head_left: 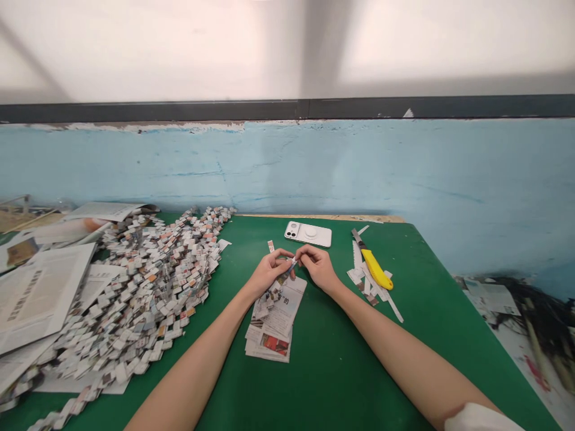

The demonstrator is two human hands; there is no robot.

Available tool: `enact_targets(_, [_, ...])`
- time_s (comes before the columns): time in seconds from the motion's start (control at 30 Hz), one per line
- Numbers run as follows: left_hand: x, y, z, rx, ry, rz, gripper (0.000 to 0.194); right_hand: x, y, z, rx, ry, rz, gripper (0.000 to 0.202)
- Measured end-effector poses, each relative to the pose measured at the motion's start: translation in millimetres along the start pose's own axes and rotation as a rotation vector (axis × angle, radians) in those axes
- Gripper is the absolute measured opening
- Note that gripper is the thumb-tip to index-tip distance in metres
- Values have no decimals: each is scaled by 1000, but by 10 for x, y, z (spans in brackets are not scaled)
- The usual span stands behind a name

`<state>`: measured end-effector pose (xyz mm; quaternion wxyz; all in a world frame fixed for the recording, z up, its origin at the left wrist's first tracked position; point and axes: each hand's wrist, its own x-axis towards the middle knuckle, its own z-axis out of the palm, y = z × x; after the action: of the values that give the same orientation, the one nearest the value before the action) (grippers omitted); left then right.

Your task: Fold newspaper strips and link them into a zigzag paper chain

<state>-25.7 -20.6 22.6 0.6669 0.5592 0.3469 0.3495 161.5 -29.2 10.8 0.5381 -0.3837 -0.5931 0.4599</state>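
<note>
My left hand [266,274] pinches a short chain of folded paper links [271,297], which hangs down below its fingers. At the chain's upper end, the fingertips of my right hand [317,267] are closed on a small white paper strip [294,261]. The two hands nearly touch there. Under the chain lies a stack of cut newspaper pieces [276,346], one with a red picture. A small loose paper piece [271,246] lies just beyond my left hand.
A large heap of folded paper chain [153,293] covers the left side, beside newspaper sheets [40,293]. Behind my hands lies a white phone [318,234]. A yellow-handled knife [376,269] rests on paper strips [357,274] to the right. The green table [341,371] meets a blue wall.
</note>
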Motion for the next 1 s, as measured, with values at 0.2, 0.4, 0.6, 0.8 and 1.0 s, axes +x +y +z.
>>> enact_targets(0.2, [14, -35, -8, -7, 43, 29, 37, 15, 21, 18, 84, 24, 17, 17])
enact_targets(0.4, [21, -38, -2, -37, 58, 33, 36, 24, 48, 26, 142, 6, 36, 29])
enact_targets(0.6, [21, -34, -12, -14, 56, 8, 39, 29, 46, 14, 115, -30, 70, 24])
enact_targets(0.8, [15, -15, 5, -2, 44, 15, 43, 37, 72, 16, 98, -1, 63, 22])
enact_targets(1.0, [15, -44, 51, 134, 47, 54, 46, 24, 71, 31, 55, 60, 73, 24])
